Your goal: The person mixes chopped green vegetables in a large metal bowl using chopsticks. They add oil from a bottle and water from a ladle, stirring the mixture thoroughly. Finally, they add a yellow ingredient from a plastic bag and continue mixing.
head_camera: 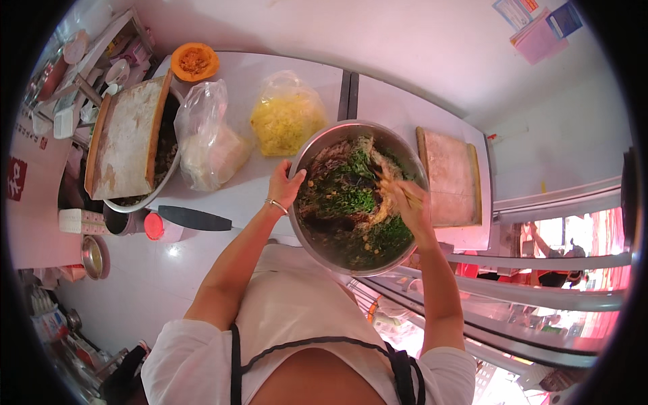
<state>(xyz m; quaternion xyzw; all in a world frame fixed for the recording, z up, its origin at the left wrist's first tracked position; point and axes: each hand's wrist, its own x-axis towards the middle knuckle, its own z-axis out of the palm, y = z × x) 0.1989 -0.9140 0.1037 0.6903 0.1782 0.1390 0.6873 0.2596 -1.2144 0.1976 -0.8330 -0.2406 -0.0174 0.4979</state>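
A large stainless steel bowl point(299, 223) sits in front of me, its near side close to my apron. Inside is a mixture point(339, 197) of chopped green herbs, minced pale and brown filling, and dark liquid. My left hand point(286, 183) grips the bowl's left rim, the thumb over the edge. My right hand point(412, 205) is inside the bowl on the right, closed around wooden chopsticks point(387, 183). Their tips are down in the mixture.
Behind the bowl stands a bag of yellow shreds point(288, 121), left of it a bag of pale dough-like stuff point(212, 152). A cut pumpkin point(195, 62) is at the back. A wooden board point(129, 136) lies across another filled bowl point(136, 203); another board point(450, 177) lies right.
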